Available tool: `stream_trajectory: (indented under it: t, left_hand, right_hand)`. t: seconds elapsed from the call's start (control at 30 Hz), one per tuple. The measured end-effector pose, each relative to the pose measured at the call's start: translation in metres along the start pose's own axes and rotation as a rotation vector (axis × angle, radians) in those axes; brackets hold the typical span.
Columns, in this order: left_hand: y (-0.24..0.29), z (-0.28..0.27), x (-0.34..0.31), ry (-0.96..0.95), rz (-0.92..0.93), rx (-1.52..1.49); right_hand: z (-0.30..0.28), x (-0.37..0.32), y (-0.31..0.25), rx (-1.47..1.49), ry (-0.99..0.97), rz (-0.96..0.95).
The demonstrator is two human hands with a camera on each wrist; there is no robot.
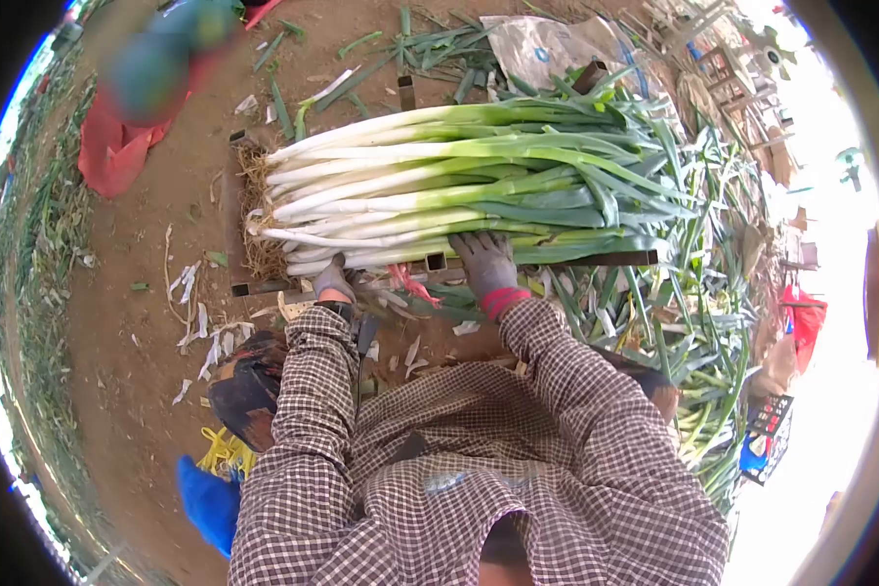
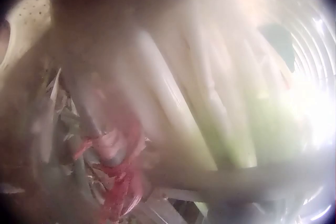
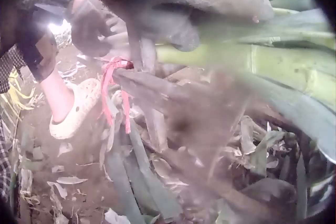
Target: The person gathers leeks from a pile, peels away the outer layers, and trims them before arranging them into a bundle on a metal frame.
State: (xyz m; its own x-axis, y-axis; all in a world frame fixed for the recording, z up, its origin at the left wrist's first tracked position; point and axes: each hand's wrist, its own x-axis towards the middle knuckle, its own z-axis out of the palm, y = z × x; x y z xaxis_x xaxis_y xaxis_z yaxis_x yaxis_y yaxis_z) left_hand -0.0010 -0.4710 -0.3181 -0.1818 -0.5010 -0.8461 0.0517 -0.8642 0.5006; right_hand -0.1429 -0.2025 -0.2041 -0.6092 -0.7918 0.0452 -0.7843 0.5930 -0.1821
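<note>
A thick pile of long green onions (image 1: 381, 176) lies across a low frame of square metal tubes (image 1: 612, 259), white root ends left and green leaves right. My gloved left hand (image 1: 334, 280) is at the near edge of the white stalks, its thumb straight and pointing up against them; its other fingers are mostly hidden. Further right, my gloved right hand (image 1: 485, 262) lies with fingers spread and straight over the near green onions where white turns green. Between the hands, a red-pink strip (image 1: 415, 283) hangs tied to the frame, also seen in the right wrist view. The left wrist view is blurred.
Loose leaves (image 1: 713, 322) heap up along the right, and peelings (image 1: 200, 327) litter the soil at left. Tube posts (image 1: 406, 95) rise behind the pile. A pale sack (image 1: 557, 49) lies beyond it. One perforated clog (image 3: 79, 111) shows near the frame.
</note>
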Motion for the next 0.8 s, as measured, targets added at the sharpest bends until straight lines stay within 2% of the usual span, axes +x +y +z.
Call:
stream_trajectory:
  t: [0.1, 0.13, 0.2, 0.23, 0.27, 0.37, 0.4, 0.43, 0.6, 0.63, 0.7, 0.73, 0.8]
  left_hand:
    - [0.004, -0.014, 0.032, -0.149, -0.061, 0.077]
    - [0.0, -0.011, 0.029, -0.124, -0.062, -0.065]
    - [0.009, 0.002, 0.004, 0.096, -0.096, 0.144]
    - [0.019, 0.004, -0.008, 0.147, -0.117, 0.199]
    - [0.02, -0.025, 0.041, 0.137, -0.04, 0.247]
    - [0.034, -0.026, -0.008, -0.011, -0.024, 0.19]
    - [0.041, -0.03, -0.021, -0.049, -0.001, 0.379]
    - [0.044, -0.03, -0.027, -0.051, -0.019, 0.473]
    - [0.035, -0.028, -0.028, 0.063, -0.136, 0.488]
    - [0.032, -0.029, -0.036, 0.076, -0.013, 0.554]
    - [0.037, -0.005, -0.095, 0.095, 0.242, 0.672]
    - [0.027, -0.001, -0.088, 0.26, 0.673, 0.955]
    - [0.046, 0.026, -0.141, 0.135, 0.847, 1.055]
  right_hand:
    - [0.001, 0.002, 0.001, 0.021, -0.068, 0.002]
    - [-0.001, -0.001, 0.001, 0.023, -0.077, -0.015]
    - [-0.005, 0.0, 0.003, 0.013, -0.07, -0.051]
    - [-0.006, 0.004, 0.003, 0.009, -0.057, -0.069]
    - [-0.016, 0.003, 0.003, 0.09, 0.002, -0.143]
    - [-0.07, -0.009, 0.002, 0.123, 0.101, -0.263]
    - [-0.093, -0.007, -0.001, 0.118, 0.187, -0.282]
    - [-0.108, -0.001, -0.002, 0.13, 0.217, -0.293]
    - [-0.15, 0.053, 0.001, 0.148, 0.382, -0.332]
    - [-0.152, 0.06, 0.003, 0.148, 0.412, -0.337]
    - [-0.156, 0.076, 0.01, 0.106, 0.48, -0.312]
    - [-0.159, 0.085, 0.013, 0.079, 0.51, -0.289]
    - [-0.167, 0.101, 0.011, -0.038, 0.521, -0.256]
